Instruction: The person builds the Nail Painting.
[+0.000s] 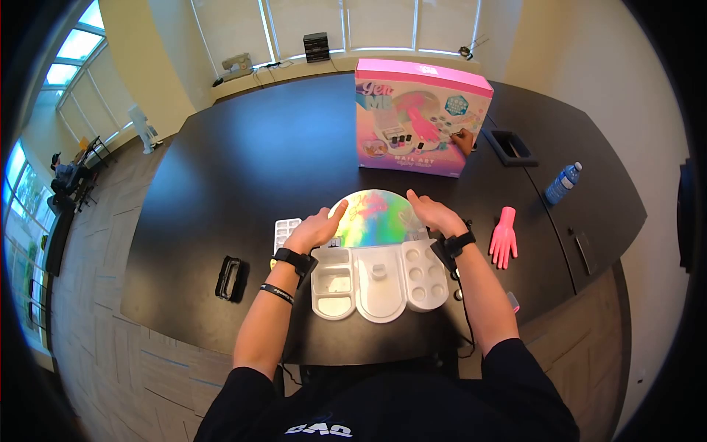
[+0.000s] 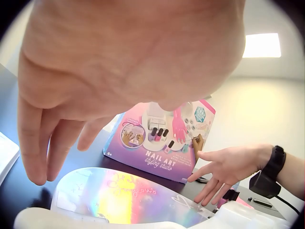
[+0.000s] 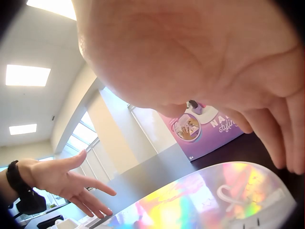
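A shiny rainbow holographic panel (image 1: 374,219) with a rounded top and pink lettering stands at the back of a white plastic station. The station has a compartment tray (image 1: 333,303) on the left, a middle tray (image 1: 378,300) with a small raised post, and a right section (image 1: 426,276) with several round hollows. My left hand (image 1: 315,230) is at the panel's left edge, its fingers extended downward in the left wrist view. Along the right edge is my right hand (image 1: 436,214), fingers loosely straight in the left wrist view. Neither hand grips anything.
Behind the panel stands a pink nail art box (image 1: 412,121). To the right lie a pink plastic hand (image 1: 504,237) and a blue-labelled water bottle (image 1: 563,183). A white tray (image 1: 286,232) sits beside my left hand; a black holder (image 1: 232,279) is farther left.
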{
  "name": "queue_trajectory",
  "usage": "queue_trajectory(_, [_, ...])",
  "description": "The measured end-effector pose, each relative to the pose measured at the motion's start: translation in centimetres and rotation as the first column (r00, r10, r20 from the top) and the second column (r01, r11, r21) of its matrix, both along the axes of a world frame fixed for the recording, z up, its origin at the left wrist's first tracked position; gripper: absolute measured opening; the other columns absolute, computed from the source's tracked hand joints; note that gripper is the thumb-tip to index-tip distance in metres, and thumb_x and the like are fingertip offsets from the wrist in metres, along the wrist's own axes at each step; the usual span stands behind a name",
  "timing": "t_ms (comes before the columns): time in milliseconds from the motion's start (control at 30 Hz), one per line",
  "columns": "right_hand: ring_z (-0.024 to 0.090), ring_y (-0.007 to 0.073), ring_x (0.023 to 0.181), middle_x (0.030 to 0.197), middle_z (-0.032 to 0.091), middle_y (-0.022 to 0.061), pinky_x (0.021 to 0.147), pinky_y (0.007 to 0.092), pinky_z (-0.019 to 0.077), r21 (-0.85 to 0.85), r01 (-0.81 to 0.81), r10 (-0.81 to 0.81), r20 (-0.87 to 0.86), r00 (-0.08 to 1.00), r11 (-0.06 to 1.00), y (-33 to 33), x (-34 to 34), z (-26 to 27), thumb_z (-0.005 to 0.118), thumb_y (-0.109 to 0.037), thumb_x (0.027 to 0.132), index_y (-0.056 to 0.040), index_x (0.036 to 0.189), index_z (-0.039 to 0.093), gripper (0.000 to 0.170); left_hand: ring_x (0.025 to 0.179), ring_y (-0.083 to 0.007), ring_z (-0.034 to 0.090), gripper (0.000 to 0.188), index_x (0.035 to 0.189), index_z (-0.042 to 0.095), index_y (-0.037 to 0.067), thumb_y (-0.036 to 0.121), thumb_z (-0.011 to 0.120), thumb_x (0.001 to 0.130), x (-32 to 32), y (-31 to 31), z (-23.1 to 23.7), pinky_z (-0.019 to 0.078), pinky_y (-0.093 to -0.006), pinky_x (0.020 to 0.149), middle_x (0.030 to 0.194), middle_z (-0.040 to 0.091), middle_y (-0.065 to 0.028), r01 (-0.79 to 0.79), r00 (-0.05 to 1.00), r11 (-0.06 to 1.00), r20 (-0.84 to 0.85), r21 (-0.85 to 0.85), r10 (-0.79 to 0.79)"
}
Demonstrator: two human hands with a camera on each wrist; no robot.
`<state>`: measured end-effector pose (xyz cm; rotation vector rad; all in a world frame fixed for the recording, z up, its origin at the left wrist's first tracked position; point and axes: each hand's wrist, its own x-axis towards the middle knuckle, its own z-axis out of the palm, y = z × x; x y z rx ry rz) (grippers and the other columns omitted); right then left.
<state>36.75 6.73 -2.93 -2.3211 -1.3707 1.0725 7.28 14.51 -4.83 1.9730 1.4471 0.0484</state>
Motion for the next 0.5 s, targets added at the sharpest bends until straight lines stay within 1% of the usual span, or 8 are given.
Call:
queue_trajectory(100, [0.057, 0.0442, 0.147, 0.160, 0.055, 0.0316, 0.122, 0.0486, 0.0439, -0.016, -0.008, 0.007, -0.043, 0.999, 1.000, -0.2, -0.6, 0.7, 0.027, -0.076, 0.108, 0.0060, 0.165, 0.041, 0.101, 0.145, -0.0510, 0.056, 0.119, 0.162, 0.044, -0.005, 0.093, 0.019, 0.099, 0.4, -0.8, 1.3, 0.0430, -0.0536, 0.121, 0.149, 0.061, -0.0385, 0.000, 1.000, 1.000, -0.020, -0.030, 0.000])
queue_trajectory(167, [0.058, 0.0447, 0.146, 0.159, 0.056, 0.0320, 0.122, 0.0487, 0.0437, -0.016, -0.011, 0.010, -0.050, 0.999, 1.000, -0.2, -0.5, 0.4, 0.027, -0.075, 0.108, 0.0070, 0.165, 0.042, 0.101, 0.144, -0.0509, 0.056, 0.115, 0.161, 0.047, -0.002, 0.092, 0.017, 0.101, 0.5, -0.9, 0.6, 0.0429, -0.0532, 0.120, 0.148, 0.062, -0.0370, -0.025, 1.000, 1.000, -0.013, -0.002, 0.025])
queue_trajectory(233, [0.056, 0.0461, 0.146, 0.158, 0.056, 0.0331, 0.122, 0.0491, 0.0437, 0.048, -0.037, 0.037, -0.001, 0.999, 0.998, 0.3, -0.1, -0.7, 0.027, -0.075, 0.109, 0.0080, 0.162, 0.045, 0.100, 0.143, -0.0508, 0.057, 0.111, 0.159, 0.049, 0.001, 0.090, 0.016, 0.102, 0.5, -0.8, 0.3, 0.0428, -0.0528, 0.119, 0.147, 0.063, -0.0354, -0.050, 0.999, 0.998, -0.005, 0.026, 0.050])
queue_trajectory(300, [0.056, 0.0467, 0.147, 0.158, 0.055, 0.0342, 0.123, 0.0493, 0.0433, 0.098, -0.025, 0.023, 0.025, 0.999, 0.995, 0.3, 0.2, -1.6, 0.027, -0.075, 0.109, 0.0083, 0.161, 0.046, 0.100, 0.146, -0.0518, 0.054, 0.119, 0.166, 0.037, -0.005, 0.092, 0.020, 0.100, 0.1, -0.5, 0.5, 0.0423, -0.0538, 0.122, 0.150, 0.060, -0.0387, -0.033, 0.998, 0.999, 0.047, -0.004, 0.033])
queue_trajectory(333, [0.055, 0.0473, 0.147, 0.158, 0.055, 0.0352, 0.123, 0.0494, 0.0429, 0.150, -0.015, 0.008, 0.050, 0.999, 0.989, 0.2, 0.2, -1.7, 0.028, -0.074, 0.109, 0.0085, 0.160, 0.047, 0.100, 0.146, -0.0518, 0.054, 0.119, 0.166, 0.037, -0.005, 0.092, 0.020, 0.100, 0.0, -0.5, 0.5, 0.0423, -0.0538, 0.122, 0.150, 0.060, -0.0387, -0.032, 0.998, 0.999, 0.047, -0.002, 0.032])
queue_trajectory(400, [0.055, 0.0479, 0.147, 0.156, 0.056, 0.0357, 0.123, 0.0494, 0.0427, 0.194, 0.006, -0.012, 0.031, 0.999, 0.981, 0.2, 0.4, -1.7, 0.029, -0.074, 0.109, 0.0083, 0.160, 0.048, 0.099, 0.145, -0.0532, 0.055, 0.115, 0.166, 0.038, -0.005, 0.089, 0.022, 0.102, -0.3, -0.7, 0.3, 0.0428, -0.0534, 0.121, 0.149, 0.060, -0.0390, -0.064, 0.988, 0.996, 0.141, 0.056, 0.055])
queue_trajectory(433, [0.055, 0.0486, 0.146, 0.155, 0.057, 0.0362, 0.123, 0.0495, 0.0426, 0.235, 0.027, -0.030, 0.011, 0.999, 0.972, -0.1, 0.3, -1.4, 0.030, -0.074, 0.109, 0.0080, 0.159, 0.049, 0.098, 0.145, -0.0532, 0.055, 0.115, 0.166, 0.038, -0.005, 0.089, 0.022, 0.102, -0.6, -0.9, 0.4, 0.0428, -0.0534, 0.121, 0.149, 0.060, -0.0390, -0.062, 0.989, 0.997, 0.140, 0.054, 0.053])
queue_trajectory(500, [0.056, 0.0493, 0.145, 0.152, 0.059, 0.0362, 0.122, 0.0497, 0.0432, 0.278, 0.062, -0.059, -0.019, 0.998, 0.959, -1.0, 0.2, -0.8, 0.033, -0.074, 0.109, 0.0073, 0.158, 0.050, 0.097, 0.143, -0.0544, 0.056, 0.107, 0.165, 0.038, -0.005, 0.083, 0.024, 0.107, -1.1, -1.3, 0.6, 0.0440, -0.0518, 0.120, 0.147, 0.062, -0.0388, -0.088, 0.964, 0.988, 0.261, 0.127, 0.053])
